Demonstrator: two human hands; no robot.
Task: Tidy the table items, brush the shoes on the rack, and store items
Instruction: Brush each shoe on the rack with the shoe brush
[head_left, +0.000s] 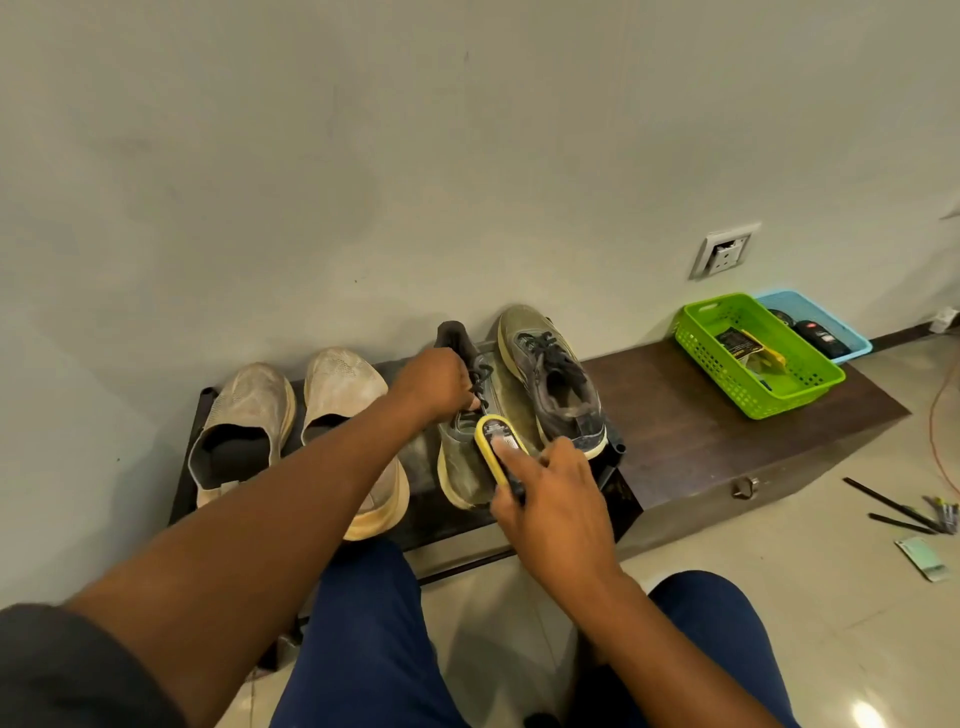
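On the low dark shoe rack (447, 514) stand two pairs of shoes. My left hand (439, 384) grips the left grey-green sneaker (460, 462) at its laces and tongue. My right hand (550, 499) holds a yellow shoe brush (496, 449) against the side of that sneaker, index finger laid along the brush's top. The other grey-green sneaker (550, 384) leans beside it against the wall. A pair of cream slip-on shoes (249, 421) sits on the rack's left part.
A dark wooden box (701, 441) stands right of the rack, carrying a green basket (758, 358) with a packet and a blue basket (815, 325) with dark items. Pens and a paper slip (904, 514) lie on the tiled floor at right. My knees are below.
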